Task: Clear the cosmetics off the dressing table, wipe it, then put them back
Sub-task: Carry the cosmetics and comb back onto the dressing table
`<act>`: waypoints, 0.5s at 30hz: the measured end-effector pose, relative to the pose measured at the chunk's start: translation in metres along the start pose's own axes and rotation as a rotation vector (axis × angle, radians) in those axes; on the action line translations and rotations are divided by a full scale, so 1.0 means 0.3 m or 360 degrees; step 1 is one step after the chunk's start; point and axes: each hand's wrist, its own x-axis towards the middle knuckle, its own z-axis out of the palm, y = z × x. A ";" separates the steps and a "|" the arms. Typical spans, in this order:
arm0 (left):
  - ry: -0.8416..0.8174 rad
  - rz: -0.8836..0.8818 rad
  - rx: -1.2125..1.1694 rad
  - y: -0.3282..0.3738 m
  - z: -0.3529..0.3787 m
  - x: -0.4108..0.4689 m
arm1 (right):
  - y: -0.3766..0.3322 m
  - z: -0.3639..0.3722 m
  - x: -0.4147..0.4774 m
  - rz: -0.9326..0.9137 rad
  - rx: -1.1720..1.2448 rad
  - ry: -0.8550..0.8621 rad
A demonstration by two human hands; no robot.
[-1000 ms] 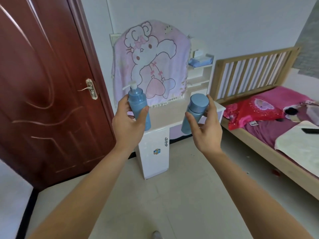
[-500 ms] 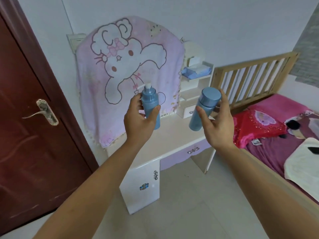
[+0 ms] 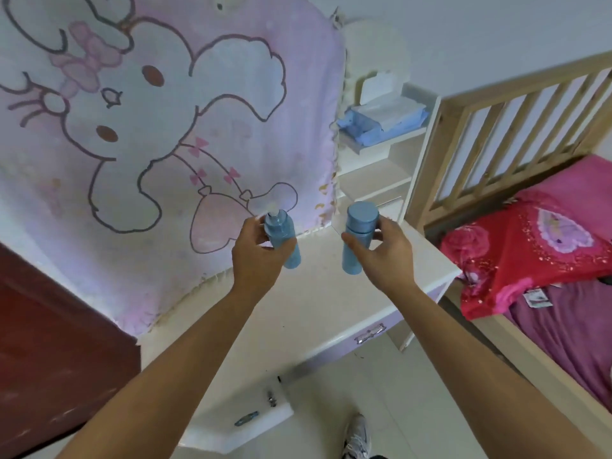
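My left hand (image 3: 256, 260) grips a blue pump bottle (image 3: 281, 238) with a white nozzle, held upright just above the back of the white dressing table (image 3: 314, 313). My right hand (image 3: 385, 256) holds a blue capped bottle (image 3: 357, 233) by its upper body, a little to the right, also low over the tabletop. Whether either bottle's base touches the surface I cannot tell. Both bottles are near the pink cartoon cloth (image 3: 165, 127) draped over the mirror.
White side shelves (image 3: 377, 167) at the table's right carry a blue tissue pack (image 3: 384, 119). A wooden bed (image 3: 516, 104) with red and pink bedding (image 3: 530, 246) stands at the right. A dark red door (image 3: 49, 359) is at the left. A drawer handle (image 3: 369, 333) faces me.
I have stepped closer to the dressing table. Both hands have lowered the two blue bottles from in front of me down over the back of the tabletop.
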 end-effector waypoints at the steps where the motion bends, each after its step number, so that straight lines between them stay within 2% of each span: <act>1: 0.0012 -0.0038 0.0028 -0.022 0.031 0.051 | 0.029 0.021 0.070 0.0016 -0.0016 -0.0061; 5: 0.0025 -0.0164 0.0137 -0.118 0.143 0.218 | 0.123 0.113 0.312 0.0067 -0.0048 -0.0232; 11: -0.0031 -0.0398 0.0104 -0.309 0.288 0.335 | 0.294 0.294 0.482 0.0252 -0.0123 -0.0534; 15: -0.0116 -0.0568 0.0080 -0.430 0.391 0.398 | 0.390 0.388 0.537 0.0398 -0.0092 -0.0556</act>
